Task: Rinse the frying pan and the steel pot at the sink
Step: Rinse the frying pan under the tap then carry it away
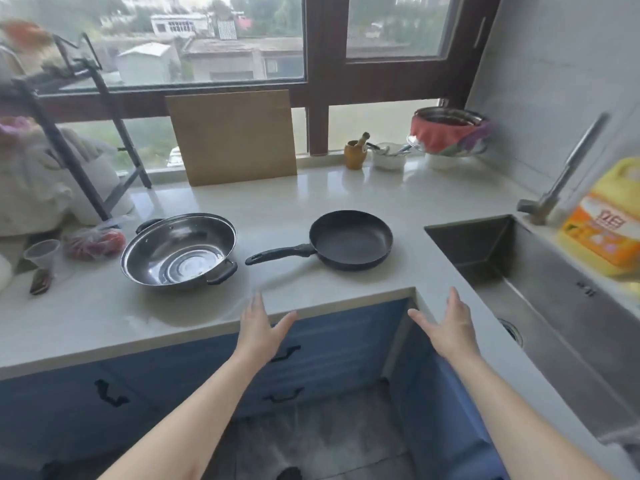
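Note:
A black frying pan (351, 239) lies on the pale counter, its handle pointing left toward a wide steel pot (180, 251) with two black handles. The steel sink (540, 289) is sunk into the counter at the right, with a steel tap (568, 171) behind it; no water is running. My left hand (259, 323) hovers open over the counter's front edge, just below the pan and pot. My right hand (450, 325) is open too, at the inner corner of the counter, left of the sink. Neither hand touches anything.
A yellow detergent bottle (606, 220) stands right of the tap. A cutting board (233, 136) leans on the window. A mortar (356, 152), a white bowl and a covered basin (450, 135) sit at the back. A bag of tomatoes (93, 242), a cup and a black rack are at the left.

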Demonstrator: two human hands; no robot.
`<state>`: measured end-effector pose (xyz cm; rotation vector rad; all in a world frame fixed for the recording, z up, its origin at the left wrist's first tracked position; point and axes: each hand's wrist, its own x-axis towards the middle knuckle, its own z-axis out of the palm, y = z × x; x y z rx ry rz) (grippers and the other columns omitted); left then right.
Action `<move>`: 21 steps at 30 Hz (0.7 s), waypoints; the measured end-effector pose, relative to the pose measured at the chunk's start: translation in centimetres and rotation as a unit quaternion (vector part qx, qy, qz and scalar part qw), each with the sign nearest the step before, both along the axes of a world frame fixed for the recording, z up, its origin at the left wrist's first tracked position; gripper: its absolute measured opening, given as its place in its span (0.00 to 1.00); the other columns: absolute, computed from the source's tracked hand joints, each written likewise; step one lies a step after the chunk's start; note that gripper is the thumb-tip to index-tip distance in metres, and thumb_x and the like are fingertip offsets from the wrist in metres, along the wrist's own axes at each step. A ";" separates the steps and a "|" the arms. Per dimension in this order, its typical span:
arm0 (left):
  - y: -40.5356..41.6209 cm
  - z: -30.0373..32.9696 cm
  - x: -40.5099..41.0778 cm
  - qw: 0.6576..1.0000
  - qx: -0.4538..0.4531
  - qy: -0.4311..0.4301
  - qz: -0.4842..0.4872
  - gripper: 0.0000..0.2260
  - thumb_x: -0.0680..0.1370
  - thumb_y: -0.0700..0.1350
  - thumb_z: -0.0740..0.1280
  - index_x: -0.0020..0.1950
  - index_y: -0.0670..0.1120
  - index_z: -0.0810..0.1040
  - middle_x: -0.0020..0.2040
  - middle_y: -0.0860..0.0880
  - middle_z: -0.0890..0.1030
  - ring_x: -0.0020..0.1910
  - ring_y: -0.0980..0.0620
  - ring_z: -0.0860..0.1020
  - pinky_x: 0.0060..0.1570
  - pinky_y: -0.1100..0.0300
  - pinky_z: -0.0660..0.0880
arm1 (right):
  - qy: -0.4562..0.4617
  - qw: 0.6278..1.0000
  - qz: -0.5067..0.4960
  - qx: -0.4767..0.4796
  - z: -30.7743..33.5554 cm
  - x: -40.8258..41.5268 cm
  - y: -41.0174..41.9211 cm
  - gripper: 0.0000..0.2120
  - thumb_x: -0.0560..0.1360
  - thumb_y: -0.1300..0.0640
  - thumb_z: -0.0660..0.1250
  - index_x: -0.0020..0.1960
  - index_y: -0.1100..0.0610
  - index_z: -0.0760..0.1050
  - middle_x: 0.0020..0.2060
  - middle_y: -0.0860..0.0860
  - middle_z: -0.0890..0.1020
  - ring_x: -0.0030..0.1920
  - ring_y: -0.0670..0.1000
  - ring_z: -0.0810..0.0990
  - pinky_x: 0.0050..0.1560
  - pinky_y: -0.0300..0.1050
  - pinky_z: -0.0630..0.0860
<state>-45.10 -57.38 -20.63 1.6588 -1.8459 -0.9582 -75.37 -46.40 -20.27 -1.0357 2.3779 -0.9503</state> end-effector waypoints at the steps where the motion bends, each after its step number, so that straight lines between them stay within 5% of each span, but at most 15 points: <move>1: -0.6 0.5 -0.9 1.000 -0.011 -0.003 -0.013 0.43 0.77 0.58 0.67 0.81 0.44 0.46 0.81 0.47 0.51 0.79 0.49 0.49 0.76 0.52 0.50 | 0.009 1.000 0.005 -0.002 0.4 -0.7 -0.5 0.48 0.70 0.42 0.74 0.78 0.59 0.51 0.72 0.61 0.64 0.71 0.60 0.64 0.69 0.56 0.65; 11: -15.2 0.5 -8.7 0.985 -0.041 -0.112 -0.122 0.45 0.75 0.59 0.70 0.81 0.45 0.47 0.80 0.47 0.53 0.78 0.48 0.52 0.76 0.53 0.54 | 0.010 0.995 0.079 0.060 -0.9 -5.4 -12.3 0.52 0.70 0.41 0.73 0.79 0.56 0.43 0.76 0.57 0.56 0.75 0.56 0.57 0.72 0.51 0.60; 21: -29.8 -3.0 -12.1 0.937 0.088 -0.213 -0.264 0.60 0.65 0.63 0.77 0.80 0.45 0.39 0.81 0.50 0.47 0.79 0.51 0.47 0.76 0.54 0.52 | -0.052 0.972 0.167 0.157 -3.9 -10.1 -23.8 0.61 0.63 0.45 0.79 0.79 0.51 0.39 0.77 0.51 0.51 0.77 0.52 0.51 0.72 0.49 0.59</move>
